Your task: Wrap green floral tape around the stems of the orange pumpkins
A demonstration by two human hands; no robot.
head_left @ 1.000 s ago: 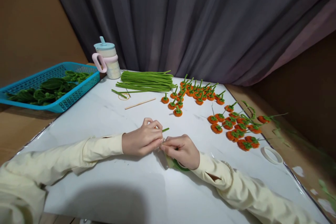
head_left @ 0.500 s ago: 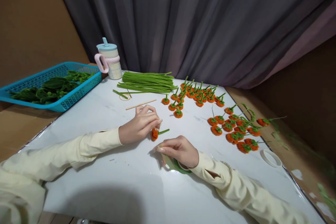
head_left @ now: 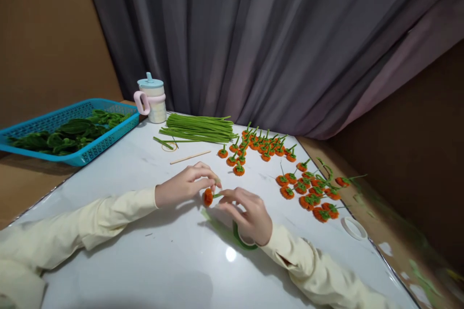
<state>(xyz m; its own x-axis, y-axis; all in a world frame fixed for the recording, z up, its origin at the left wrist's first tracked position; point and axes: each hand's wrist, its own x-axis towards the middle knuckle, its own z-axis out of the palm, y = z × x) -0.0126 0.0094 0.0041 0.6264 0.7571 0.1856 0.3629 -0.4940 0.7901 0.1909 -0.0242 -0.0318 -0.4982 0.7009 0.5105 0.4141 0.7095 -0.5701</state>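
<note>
A small orange fuzzy pipe-cleaner persimmon (head_left: 208,197) hangs at the fingertips of my left hand (head_left: 190,182), which is closed on it. Its short green stem (head_left: 216,196) points to the right. My right hand (head_left: 248,215) has its index fingertip at the end of that stem, with the thumb a little lower. Beneath the right hand, a pale green strip of tape (head_left: 213,222), smeared by motion, slants down towards a green tape roll (head_left: 242,242). The hand partly covers the roll, and whether the fingers also grip the strip is unclear.
Finished orange persimmons (head_left: 265,147) stand in two groups at the right. Green pipe cleaners (head_left: 199,128) lie at the back, near a wooden stick (head_left: 190,157) and a lidded cup (head_left: 157,106). A blue basket (head_left: 81,157) holds green leaves; a white ring (head_left: 354,228) lies at the right edge.
My right hand has moved up to the persimmon's stem, and its fingers have spread somewhat. The left hand has turned the persimmon slightly. The whole view has shifted a little.
</note>
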